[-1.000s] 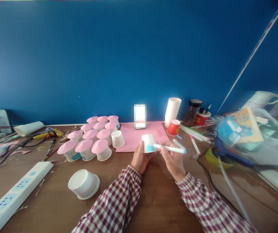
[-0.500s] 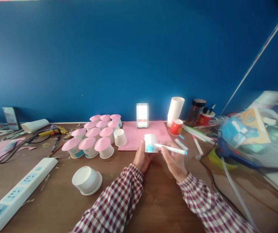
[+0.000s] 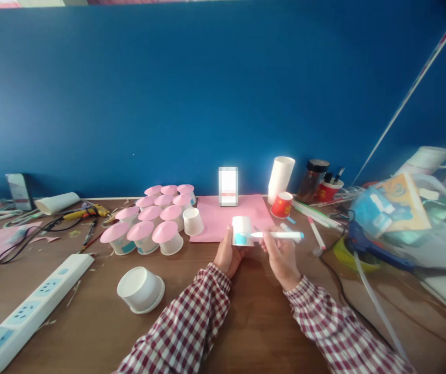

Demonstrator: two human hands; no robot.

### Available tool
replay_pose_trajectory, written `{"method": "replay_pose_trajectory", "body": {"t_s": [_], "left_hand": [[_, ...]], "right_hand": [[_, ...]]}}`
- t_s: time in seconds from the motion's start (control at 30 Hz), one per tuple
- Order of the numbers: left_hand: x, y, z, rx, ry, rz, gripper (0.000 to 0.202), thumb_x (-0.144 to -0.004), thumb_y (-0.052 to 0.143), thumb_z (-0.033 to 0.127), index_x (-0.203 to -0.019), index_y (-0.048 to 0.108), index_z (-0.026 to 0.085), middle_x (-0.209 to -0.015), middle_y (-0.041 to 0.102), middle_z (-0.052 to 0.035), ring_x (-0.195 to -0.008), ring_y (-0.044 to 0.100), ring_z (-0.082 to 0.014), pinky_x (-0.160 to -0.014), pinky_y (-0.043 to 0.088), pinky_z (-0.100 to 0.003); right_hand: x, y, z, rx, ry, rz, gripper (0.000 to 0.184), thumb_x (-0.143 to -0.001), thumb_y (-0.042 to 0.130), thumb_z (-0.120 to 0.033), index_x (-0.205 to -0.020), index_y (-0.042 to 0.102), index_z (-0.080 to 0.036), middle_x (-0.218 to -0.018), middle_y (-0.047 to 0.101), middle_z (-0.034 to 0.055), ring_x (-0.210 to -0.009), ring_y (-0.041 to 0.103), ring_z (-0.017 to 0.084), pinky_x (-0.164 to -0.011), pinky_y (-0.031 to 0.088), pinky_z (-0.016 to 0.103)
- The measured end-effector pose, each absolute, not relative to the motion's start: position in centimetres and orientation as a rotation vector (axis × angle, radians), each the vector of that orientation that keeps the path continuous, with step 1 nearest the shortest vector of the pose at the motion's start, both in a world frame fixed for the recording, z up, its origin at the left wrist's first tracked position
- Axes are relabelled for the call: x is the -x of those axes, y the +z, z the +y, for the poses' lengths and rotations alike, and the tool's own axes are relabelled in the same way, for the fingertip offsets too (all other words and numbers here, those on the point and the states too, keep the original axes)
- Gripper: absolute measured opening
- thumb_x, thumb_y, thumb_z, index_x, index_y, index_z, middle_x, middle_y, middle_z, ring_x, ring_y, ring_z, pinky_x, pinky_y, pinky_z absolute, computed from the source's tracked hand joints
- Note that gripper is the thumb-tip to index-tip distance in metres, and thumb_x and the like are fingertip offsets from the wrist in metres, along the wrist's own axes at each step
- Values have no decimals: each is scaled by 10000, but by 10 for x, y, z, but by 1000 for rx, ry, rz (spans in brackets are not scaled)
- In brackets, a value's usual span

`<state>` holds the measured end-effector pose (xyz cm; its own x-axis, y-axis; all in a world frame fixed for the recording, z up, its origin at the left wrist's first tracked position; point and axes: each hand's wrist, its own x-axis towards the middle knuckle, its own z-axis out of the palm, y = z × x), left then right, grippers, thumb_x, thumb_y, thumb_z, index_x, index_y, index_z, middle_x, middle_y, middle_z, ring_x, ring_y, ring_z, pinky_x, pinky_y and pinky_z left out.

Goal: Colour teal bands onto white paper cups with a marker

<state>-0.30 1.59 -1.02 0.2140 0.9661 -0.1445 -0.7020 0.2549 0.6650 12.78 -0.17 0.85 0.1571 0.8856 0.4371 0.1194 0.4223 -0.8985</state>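
Observation:
My left hand (image 3: 227, 255) grips a small white paper cup (image 3: 242, 230) held upside down, with a blue patch on its side. My right hand (image 3: 281, 254) pinches a white marker with a blue end (image 3: 279, 235), its tip touching the cup's blue patch. Both hands hover just above the brown table (image 3: 254, 322), in front of a pink paper sheet (image 3: 218, 215). Both sleeves are red-and-white check.
Several upturned cups with pink tops (image 3: 152, 218) stand left of the pink sheet, one plain cup (image 3: 193, 221) beside them. A white bowl-like cup (image 3: 140, 290) and a power strip (image 3: 31, 306) lie at left. A red cup (image 3: 282, 204), cup stack (image 3: 281, 176), loose markers (image 3: 315, 231) and bags (image 3: 397, 218) crowd the right.
The marker has levelled out to nearly horizontal, and the cup has turned slightly more upright. The view has shifted a little; the hands stay in the same place.

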Motion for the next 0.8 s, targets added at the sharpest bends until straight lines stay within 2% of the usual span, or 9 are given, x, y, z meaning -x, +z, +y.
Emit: {"method": "replay_pose_trajectory", "body": {"t_s": [0.27,0.43,0.8], "left_hand": [[1,-7,14,-509,1243,649,520,-877,459,526,-1103,610,83,-1023,673,-165,-875,645,-228,-767,532,-347],[2,-6,14,-490,1240,672,500,-880,462,517,-1082,611,84,-958,676,-143,-817,642,-206,-740,538,-333],[1,-5,14,-479,1244,679,477,-884,465,498,-1066,612,82,-935,665,-133,-815,636,-205,-751,535,-340]], "right_hand": [[-129,6,-2,1055,714,-1294,342,-895,508,-444,-691,547,-172,-560,550,-13,-514,523,118,-486,426,228],[-130,1,-1,1084,692,-1296,372,-895,511,-444,-640,535,-174,-537,529,-16,-502,501,114,-485,409,228],[-130,2,-2,1094,645,-1328,380,-896,511,-434,-614,527,-180,-539,520,-17,-520,506,118,-491,404,229]]}}
